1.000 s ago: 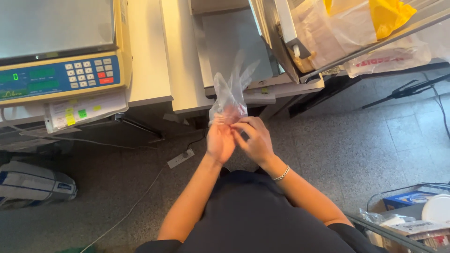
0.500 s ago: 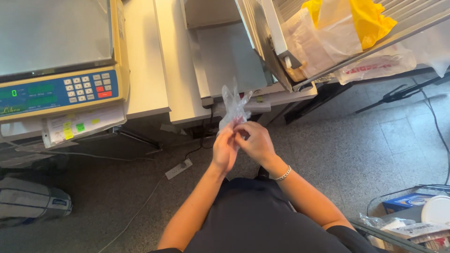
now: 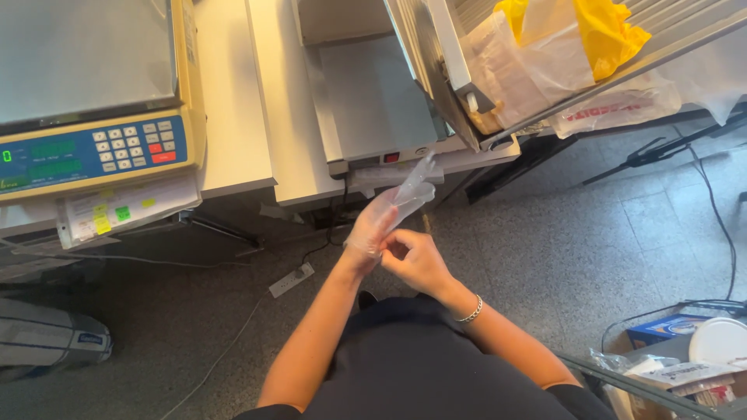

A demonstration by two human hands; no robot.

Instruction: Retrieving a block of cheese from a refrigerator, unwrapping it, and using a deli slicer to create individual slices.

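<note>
The left hand sat partly inside a clear plastic glove, its fingers together and pointing up and away, with the glove's loose fingertips standing empty beyond them. The right hand lay just beside it, at the wrist end, its fingers curled and pinched on the glove's cuff. A thin bracelet circled the right wrist. Beyond the gloved fingertips stood a grey machine with a red switch on its front edge, on a pale counter. Well off to the left of the fingers was a weighing scale with a blue keypad. Far right and above hung yellow and clear bags on a metal rack. Below the hands lay a grey speckled floor with a white power strip.
</note>
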